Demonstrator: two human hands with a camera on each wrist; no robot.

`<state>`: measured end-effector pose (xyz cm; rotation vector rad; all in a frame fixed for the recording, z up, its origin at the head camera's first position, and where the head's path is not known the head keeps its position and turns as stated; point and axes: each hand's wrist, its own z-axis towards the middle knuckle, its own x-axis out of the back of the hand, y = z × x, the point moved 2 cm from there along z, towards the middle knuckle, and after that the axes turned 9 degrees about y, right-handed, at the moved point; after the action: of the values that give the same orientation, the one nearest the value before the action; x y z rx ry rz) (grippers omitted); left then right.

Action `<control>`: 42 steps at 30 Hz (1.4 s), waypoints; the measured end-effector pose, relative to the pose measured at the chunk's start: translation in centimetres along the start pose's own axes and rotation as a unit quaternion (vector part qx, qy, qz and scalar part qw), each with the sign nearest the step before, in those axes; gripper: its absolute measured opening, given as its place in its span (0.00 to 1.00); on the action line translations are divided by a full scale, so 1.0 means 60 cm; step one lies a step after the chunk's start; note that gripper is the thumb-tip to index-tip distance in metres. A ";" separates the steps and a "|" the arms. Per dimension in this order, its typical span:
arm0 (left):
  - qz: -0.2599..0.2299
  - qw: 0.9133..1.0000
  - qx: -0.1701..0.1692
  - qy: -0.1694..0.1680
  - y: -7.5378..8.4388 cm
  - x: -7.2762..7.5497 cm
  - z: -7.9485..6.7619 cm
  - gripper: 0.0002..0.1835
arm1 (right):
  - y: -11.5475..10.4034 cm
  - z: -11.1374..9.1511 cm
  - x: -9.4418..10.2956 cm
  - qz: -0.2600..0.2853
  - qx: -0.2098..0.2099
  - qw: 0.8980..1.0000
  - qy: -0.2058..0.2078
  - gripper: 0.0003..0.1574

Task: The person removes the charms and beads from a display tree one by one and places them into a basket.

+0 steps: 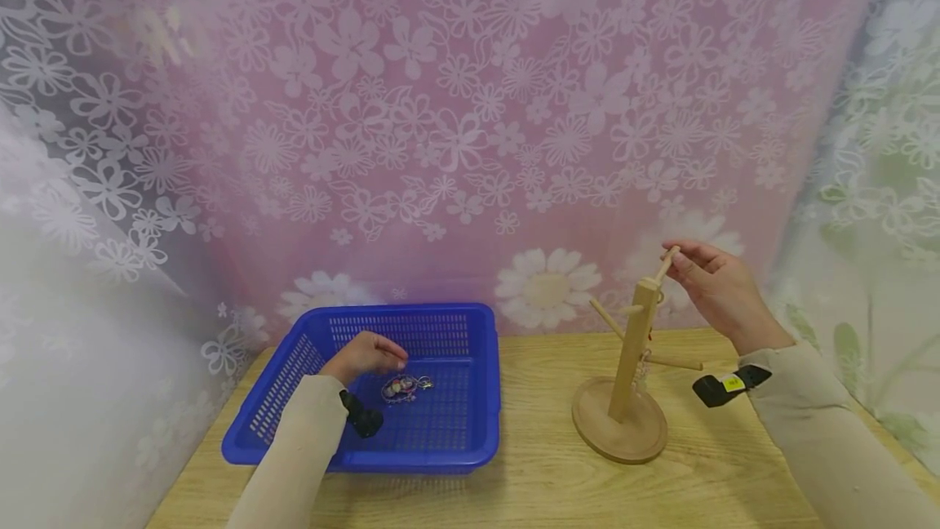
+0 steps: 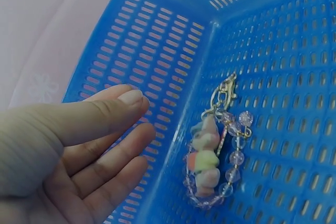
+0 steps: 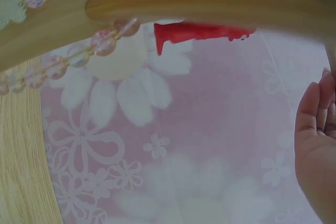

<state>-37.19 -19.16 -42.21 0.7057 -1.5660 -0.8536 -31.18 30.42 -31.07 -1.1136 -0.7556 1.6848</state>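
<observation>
My left hand (image 1: 370,353) hovers inside a blue plastic basket (image 1: 481,398), its fingers loosely bent and holding nothing. Just beside its fingertips lies a beaded keychain (image 2: 206,156) with pastel chunks, clear pinkish beads and a gold clasp. On the right stands a wooden peg rack (image 1: 631,357) with a round base. My right hand (image 1: 716,284) is at its top, thumb and finger pinching the end of an upper peg (image 1: 665,265). Clear pink beads (image 3: 58,67) hang at a lower peg in the right wrist view, near a red item (image 3: 199,31).
Both the basket and the rack stand on a light wood-grain table (image 1: 536,423). Behind them hangs a pink curtain (image 1: 441,145) with white flowers. Other wooden pegs (image 1: 605,318) stick out from the post to several sides.
</observation>
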 end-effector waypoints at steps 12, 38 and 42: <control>-0.028 1.000 -0.008 -0.003 0.018 -0.007 0.003 0.14 | -0.001 -0.007 0.003 0.013 0.022 1.000 -0.009 0.13; -0.059 0.991 -0.108 -0.046 0.132 -0.064 -0.053 0.12 | -0.001 -0.044 -0.008 -0.068 0.099 0.985 0.120 0.09; -0.063 0.990 -0.116 -0.042 0.147 -0.078 -0.062 0.12 | 0.000 -0.048 -0.016 -0.138 0.120 0.969 0.165 0.06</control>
<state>-32.63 -10.96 -37.11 0.6110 -1.4762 -1.1521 -28.42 29.52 -31.91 -1.0315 -0.4554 1.2767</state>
